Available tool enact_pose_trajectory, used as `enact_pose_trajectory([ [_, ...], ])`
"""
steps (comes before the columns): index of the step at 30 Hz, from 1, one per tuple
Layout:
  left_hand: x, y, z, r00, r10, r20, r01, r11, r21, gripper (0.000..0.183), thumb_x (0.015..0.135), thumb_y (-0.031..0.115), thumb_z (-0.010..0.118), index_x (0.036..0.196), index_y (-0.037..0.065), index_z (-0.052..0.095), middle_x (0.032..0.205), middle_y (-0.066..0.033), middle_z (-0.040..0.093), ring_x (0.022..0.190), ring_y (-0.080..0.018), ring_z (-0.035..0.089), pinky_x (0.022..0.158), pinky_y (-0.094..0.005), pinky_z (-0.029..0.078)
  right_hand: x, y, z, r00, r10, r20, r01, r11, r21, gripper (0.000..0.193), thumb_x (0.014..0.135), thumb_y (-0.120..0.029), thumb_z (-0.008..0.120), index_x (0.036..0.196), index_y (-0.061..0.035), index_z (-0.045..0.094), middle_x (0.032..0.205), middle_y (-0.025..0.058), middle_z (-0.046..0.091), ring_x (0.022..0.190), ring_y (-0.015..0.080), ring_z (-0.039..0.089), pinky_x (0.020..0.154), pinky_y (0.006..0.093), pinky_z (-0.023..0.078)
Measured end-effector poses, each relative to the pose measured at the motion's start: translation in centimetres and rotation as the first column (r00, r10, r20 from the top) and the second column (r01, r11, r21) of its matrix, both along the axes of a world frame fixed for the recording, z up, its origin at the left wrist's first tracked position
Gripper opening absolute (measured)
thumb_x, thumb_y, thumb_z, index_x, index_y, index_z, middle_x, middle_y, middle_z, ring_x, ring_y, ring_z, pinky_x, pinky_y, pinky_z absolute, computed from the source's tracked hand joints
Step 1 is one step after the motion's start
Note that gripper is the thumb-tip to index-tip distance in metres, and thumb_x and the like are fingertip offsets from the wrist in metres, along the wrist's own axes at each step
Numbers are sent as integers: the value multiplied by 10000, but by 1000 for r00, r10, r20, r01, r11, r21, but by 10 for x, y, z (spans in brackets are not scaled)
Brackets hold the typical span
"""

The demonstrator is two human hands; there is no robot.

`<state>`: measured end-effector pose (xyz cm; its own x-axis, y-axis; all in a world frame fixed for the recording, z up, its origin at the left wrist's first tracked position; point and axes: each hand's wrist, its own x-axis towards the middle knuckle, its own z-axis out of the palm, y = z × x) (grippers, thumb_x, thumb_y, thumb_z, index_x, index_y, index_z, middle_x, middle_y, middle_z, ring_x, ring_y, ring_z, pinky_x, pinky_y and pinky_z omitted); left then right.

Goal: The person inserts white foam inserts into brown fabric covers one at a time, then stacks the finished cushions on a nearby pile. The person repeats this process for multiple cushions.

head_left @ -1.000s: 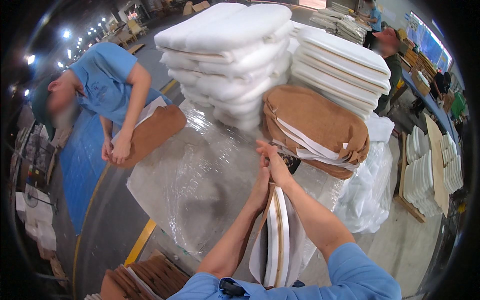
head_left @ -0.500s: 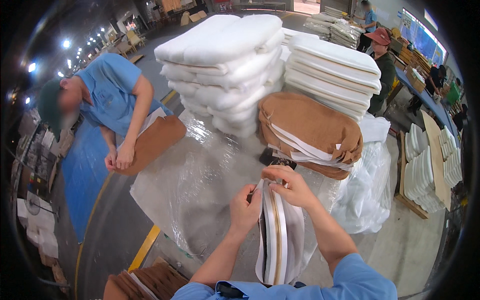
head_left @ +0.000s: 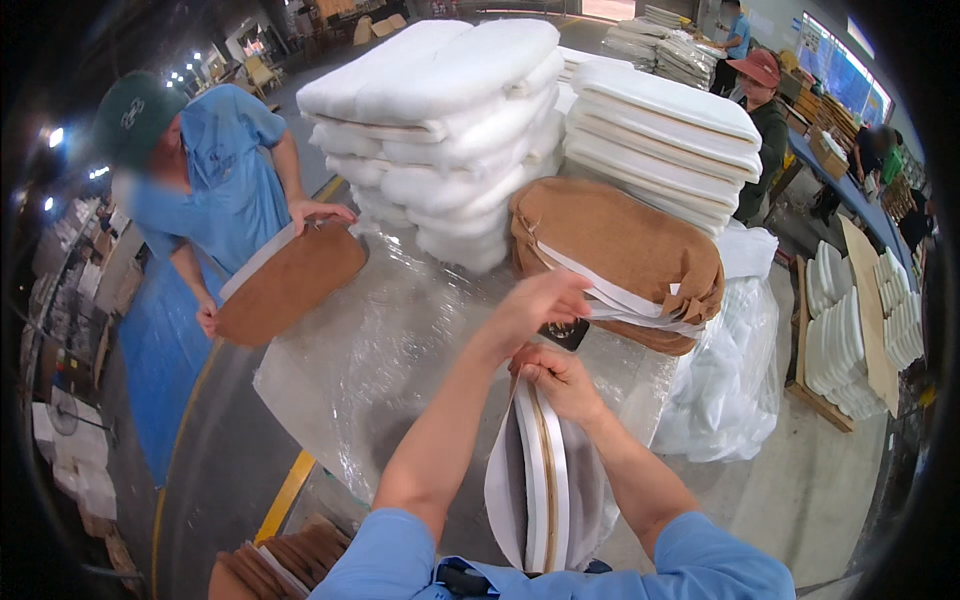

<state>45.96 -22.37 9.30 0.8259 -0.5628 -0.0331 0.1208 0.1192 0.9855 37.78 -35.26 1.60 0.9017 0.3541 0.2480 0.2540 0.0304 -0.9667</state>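
Note:
A long fabric cushion cover point(head_left: 585, 500) stands on edge in front of my body, its greyish inner side spread at both sides. White strips and a tan-gold line run lengthwise down its middle; whether that line is a zipper I cannot tell. At its far end my right hand point(head_left: 562, 382) is closed on the gathered fabric. My left hand point(head_left: 535, 310) is raised just beyond it, off the cover, with fingers stretched toward the stack of brown covers point(head_left: 620, 235). Below those fingers a small dark object point(head_left: 566, 333) lies partly hidden beside the stack.
Tall piles of white padding point(head_left: 430, 110) and white cushion pads point(head_left: 660, 140) stand at the back of the plastic-covered table point(head_left: 340, 400). At left, a co-worker point(head_left: 215, 170) handles a brown cover point(head_left: 295, 285). More brown covers point(head_left: 275, 565) sit at lower left. Bagged white padding point(head_left: 725, 370) lies right.
My left hand has let go of the cover and moved up and right. My right hand has shifted down and left, still gripping it. The co-worker has raised the head and spread both hands along the brown cover.

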Motion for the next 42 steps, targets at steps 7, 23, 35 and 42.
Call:
enact_pose_trajectory([
  [7,-3,-23,-17,908,-368,-199,389,918,79,832,1062,740,287,1506,86,547,1258,-115,683,1110,-182,601,1034,-346,478,-26,-8,-17,976,-206,-72,202,977,-65,98,1004,-93,667,1007,4,670,988,71,686,960,204,629,889,336,499],
  [23,-89,-19,-146,815,470,-339,-562,784,-265,608,1143,443,416,1552,-4,470,1567,-143,504,1430,-218,478,1186,-338,371,18,-59,-19,960,144,-241,-30,905,425,271,1053,-249,642,1153,-18,745,1133,64,743,991,167,643,879,304,508],
  [35,-84,-28,-91,901,399,-169,-430,871,-238,1064,1009,804,309,1692,64,-34,1756,-161,124,1591,-284,221,1283,-402,184,73,8,-16,914,8,-405,88,972,216,791,1077,-719,243,1584,-151,457,1454,130,546,1399,241,434,1205,460,282],
  [42,-102,-11,-81,955,278,-99,-293,932,-211,1047,1038,757,307,1678,-9,-10,1737,-188,167,1586,-289,212,1276,-402,182,64,-8,-11,964,-57,-260,115,971,212,652,1117,-569,390,1508,-70,543,1481,115,552,1441,243,425,1196,388,332],
])
